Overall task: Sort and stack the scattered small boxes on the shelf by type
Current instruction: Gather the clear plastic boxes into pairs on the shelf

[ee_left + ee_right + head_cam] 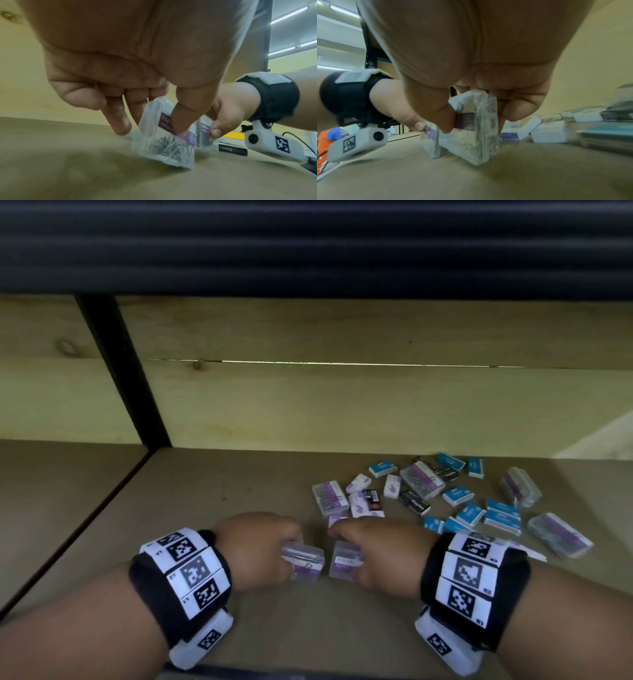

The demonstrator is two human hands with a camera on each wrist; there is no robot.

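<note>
Each of my hands holds a clear plastic paper-clip box with a purple label, side by side near the shelf's front. My left hand [270, 546] pinches one clear box [303, 561] [164, 136] between thumb and fingers, its lower edge on the shelf board. My right hand [370, 546] grips the other clear box [344, 561] [471, 129], stood on edge just to the right. Behind them lies a scatter of small boxes: more clear ones [560, 534], teal-and-white ones [457, 495], purple-and-white ones [392, 486] and black ones [415, 502].
The shelf board [212, 484] is brown, with a pale wooden back wall [342, 405]. A black upright post [126, 371] divides this bay from the one on the left. A dark shelf edge hangs overhead. The scattered boxes fill the right half.
</note>
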